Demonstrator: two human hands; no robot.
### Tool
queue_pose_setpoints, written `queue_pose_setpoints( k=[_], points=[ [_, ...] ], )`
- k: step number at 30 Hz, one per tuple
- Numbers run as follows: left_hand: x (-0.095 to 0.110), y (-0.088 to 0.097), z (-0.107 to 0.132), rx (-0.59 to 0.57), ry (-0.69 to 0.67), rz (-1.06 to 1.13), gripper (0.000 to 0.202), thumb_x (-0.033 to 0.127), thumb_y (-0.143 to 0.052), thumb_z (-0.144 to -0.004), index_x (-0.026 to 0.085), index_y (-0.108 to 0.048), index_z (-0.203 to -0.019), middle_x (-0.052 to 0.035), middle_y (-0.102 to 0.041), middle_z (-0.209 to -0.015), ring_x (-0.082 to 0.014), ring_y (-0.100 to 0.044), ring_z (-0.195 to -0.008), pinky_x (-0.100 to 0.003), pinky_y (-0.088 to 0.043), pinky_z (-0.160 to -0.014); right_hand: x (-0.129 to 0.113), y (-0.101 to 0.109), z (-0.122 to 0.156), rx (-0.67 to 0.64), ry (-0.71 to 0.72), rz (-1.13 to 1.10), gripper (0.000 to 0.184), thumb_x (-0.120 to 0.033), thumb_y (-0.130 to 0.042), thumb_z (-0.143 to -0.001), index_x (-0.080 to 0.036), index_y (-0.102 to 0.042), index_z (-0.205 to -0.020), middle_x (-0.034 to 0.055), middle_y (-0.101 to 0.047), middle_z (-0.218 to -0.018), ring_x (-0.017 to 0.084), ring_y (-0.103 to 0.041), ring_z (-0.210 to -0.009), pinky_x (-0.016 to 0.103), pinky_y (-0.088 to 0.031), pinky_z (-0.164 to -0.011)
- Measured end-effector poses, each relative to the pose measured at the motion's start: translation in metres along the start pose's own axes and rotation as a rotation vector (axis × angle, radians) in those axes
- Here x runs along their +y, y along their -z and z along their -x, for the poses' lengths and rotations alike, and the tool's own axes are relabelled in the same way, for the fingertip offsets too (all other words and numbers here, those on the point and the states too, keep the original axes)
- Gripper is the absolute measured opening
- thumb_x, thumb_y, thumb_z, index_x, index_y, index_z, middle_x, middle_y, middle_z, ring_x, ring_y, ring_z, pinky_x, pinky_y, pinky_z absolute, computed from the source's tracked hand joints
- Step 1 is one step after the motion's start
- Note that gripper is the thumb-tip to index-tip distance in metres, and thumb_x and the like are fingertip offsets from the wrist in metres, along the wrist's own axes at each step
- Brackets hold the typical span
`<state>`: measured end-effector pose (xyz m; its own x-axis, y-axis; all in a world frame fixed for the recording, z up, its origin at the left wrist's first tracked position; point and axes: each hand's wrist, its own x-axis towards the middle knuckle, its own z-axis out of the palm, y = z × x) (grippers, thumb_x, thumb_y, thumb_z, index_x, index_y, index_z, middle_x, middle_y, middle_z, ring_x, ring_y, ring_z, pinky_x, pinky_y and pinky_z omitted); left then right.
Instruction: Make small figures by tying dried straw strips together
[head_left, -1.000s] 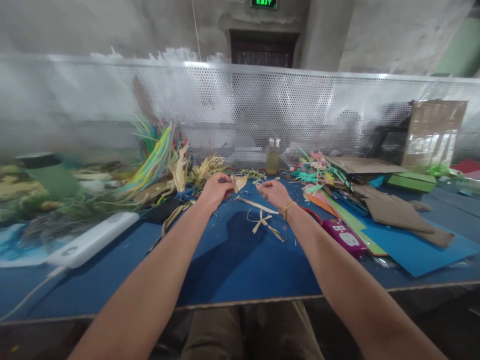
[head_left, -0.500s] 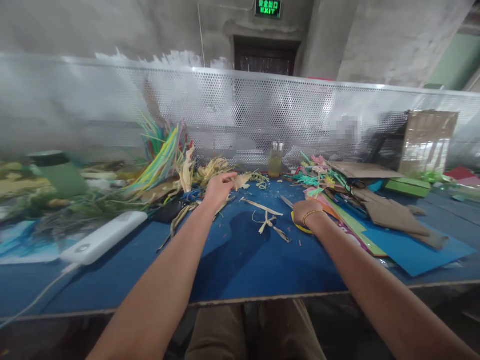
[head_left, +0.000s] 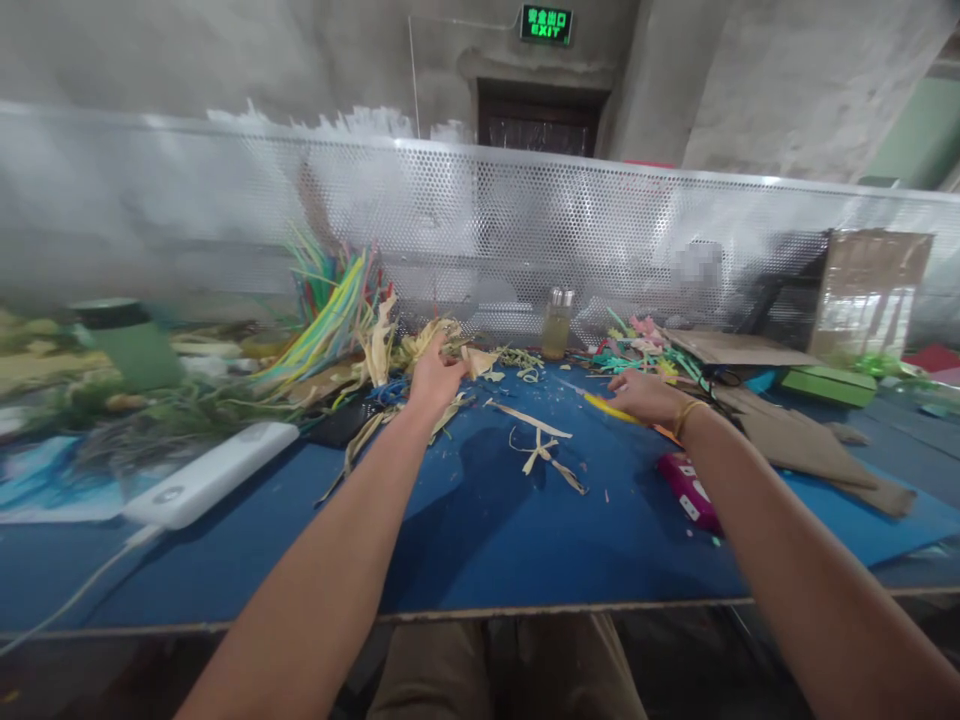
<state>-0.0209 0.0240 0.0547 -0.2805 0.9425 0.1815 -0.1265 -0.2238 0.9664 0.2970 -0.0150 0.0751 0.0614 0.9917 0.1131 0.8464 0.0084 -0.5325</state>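
My left hand [head_left: 437, 376] is closed, its fingertips pinching a pale piece of dried husk [head_left: 480, 361] in front of a heap of dry husks. On the right, my right hand [head_left: 649, 397] has its fingers round the yellow handle of a pair of scissors [head_left: 609, 408]. The blades point left and away from me, low over the blue table. Part of the handle is hidden by the hand. Between my hands lies a small figure of knotted husk strips [head_left: 541, 450], with a longer flat strip [head_left: 525, 417] across its top.
A white power strip [head_left: 214, 475] lies at left, near a green cup [head_left: 127, 345]. Coloured stems [head_left: 330, 300] and a glass bottle [head_left: 556, 325] stand at the back. A magenta object [head_left: 688, 490] and cardboard [head_left: 802, 435] lie right. A perforated metal screen [head_left: 510, 220] rises behind.
My right hand has moved away from me with the scissors. The green and orange sheets by it are no longer seen as before, and the magenta object shows more. My left hand stays nearly put.
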Motion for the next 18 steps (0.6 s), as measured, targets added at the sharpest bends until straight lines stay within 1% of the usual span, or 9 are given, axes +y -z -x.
queue_pose_setpoints(
  k=[2,4,6,8,10,12,14,16,18],
  points=[
    [0.002,-0.004,0.002,0.037,0.028,0.004,0.057,0.006,-0.073,-0.065,0.017,-0.060,-0.119,0.0011,-0.063,-0.063,-0.0116,-0.059,-0.054,-0.020,-0.042,-0.052,-0.006,0.006,0.010,-0.073,-0.007,-0.367,0.043,-0.034,-0.072,-0.065,-0.015,-0.061,-0.102,0.0033,-0.066,-0.067,0.015,-0.059,-0.053,0.024,-0.043,-0.049],
    [0.005,-0.006,0.004,0.050,0.098,0.055,0.036,0.008,-0.074,-0.066,0.014,-0.065,-0.100,-0.0007,-0.063,-0.062,-0.0109,-0.060,-0.054,-0.019,-0.042,-0.051,-0.017,0.003,0.024,-0.263,0.050,-0.632,0.041,-0.036,-0.073,-0.065,-0.018,-0.059,-0.099,0.0004,-0.064,-0.067,0.013,-0.057,-0.051,0.023,-0.043,-0.046],
    [0.007,-0.008,0.007,0.036,0.179,0.148,0.020,0.009,-0.074,-0.067,0.014,-0.065,-0.083,-0.0014,-0.063,-0.063,-0.0097,-0.061,-0.055,-0.016,-0.041,-0.048,-0.029,-0.007,0.037,-0.423,0.121,-0.711,0.041,-0.040,-0.075,-0.065,-0.019,-0.059,-0.097,-0.0030,-0.060,-0.061,0.012,-0.053,-0.045,0.023,-0.041,-0.042],
    [0.009,-0.010,0.008,0.024,0.218,0.222,0.014,0.009,-0.074,-0.068,0.013,-0.064,-0.076,-0.0013,-0.064,-0.063,-0.0087,-0.061,-0.055,-0.014,-0.039,-0.045,-0.040,-0.021,0.043,-0.461,0.149,-0.709,0.036,-0.040,-0.073,-0.067,-0.018,-0.061,-0.093,-0.0029,-0.059,-0.060,0.011,-0.053,-0.046,0.022,-0.041,-0.044],
    [0.010,-0.012,0.010,0.029,0.231,0.272,0.012,0.008,-0.073,-0.069,0.014,-0.063,-0.074,-0.0008,-0.064,-0.063,-0.0078,-0.061,-0.055,-0.013,-0.038,-0.044,-0.047,-0.035,0.041,-0.385,0.219,-0.610,0.023,-0.035,-0.072,-0.069,-0.016,-0.063,-0.079,-0.0008,-0.061,-0.060,0.011,-0.056,-0.051,0.022,-0.043,-0.048],
    [0.011,-0.014,0.011,0.043,0.236,0.300,0.012,0.008,-0.072,-0.070,0.015,-0.062,-0.072,-0.0001,-0.063,-0.062,-0.0071,-0.060,-0.054,-0.013,-0.039,-0.043,-0.052,-0.045,0.034,-0.264,0.281,-0.507,0.017,-0.027,-0.068,-0.071,-0.016,-0.066,-0.084,0.0008,-0.065,-0.065,0.014,-0.061,-0.058,0.023,-0.047,-0.054],
    [0.012,-0.015,0.012,0.056,0.239,0.318,0.013,0.008,-0.072,-0.071,0.015,-0.061,-0.071,0.0005,-0.063,-0.062,-0.0065,-0.060,-0.053,-0.013,-0.041,-0.045,-0.052,-0.052,0.026,-0.138,0.345,-0.409,0.031,-0.020,-0.066,-0.071,-0.019,-0.068,-0.102,0.0026,-0.071,-0.081,0.017,-0.065,-0.073,0.026,-0.051,-0.066],
    [0.012,-0.016,0.012,0.061,0.245,0.333,0.012,0.009,-0.071,-0.073,0.016,-0.061,-0.072,0.0007,-0.063,-0.063,-0.0060,-0.060,-0.054,-0.013,-0.043,-0.046,-0.050,-0.057,0.022,-0.028,0.412,-0.301,0.045,-0.016,-0.065,-0.070,-0.021,-0.066,-0.115,0.0047,-0.072,-0.102,0.020,-0.065,-0.091,0.031,-0.051,-0.083],
    [0.012,-0.017,0.013,0.055,0.253,0.358,0.011,0.009,-0.070,-0.074,0.016,-0.061,-0.072,0.0007,-0.063,-0.064,-0.0056,-0.060,-0.054,-0.013,-0.045,-0.047,-0.047,-0.060,0.021,0.029,0.449,-0.214,0.047,-0.018,-0.065,-0.073,-0.022,-0.065,-0.119,0.0067,-0.069,-0.114,0.022,-0.062,-0.103,0.035,-0.047,-0.094]
  ],
)
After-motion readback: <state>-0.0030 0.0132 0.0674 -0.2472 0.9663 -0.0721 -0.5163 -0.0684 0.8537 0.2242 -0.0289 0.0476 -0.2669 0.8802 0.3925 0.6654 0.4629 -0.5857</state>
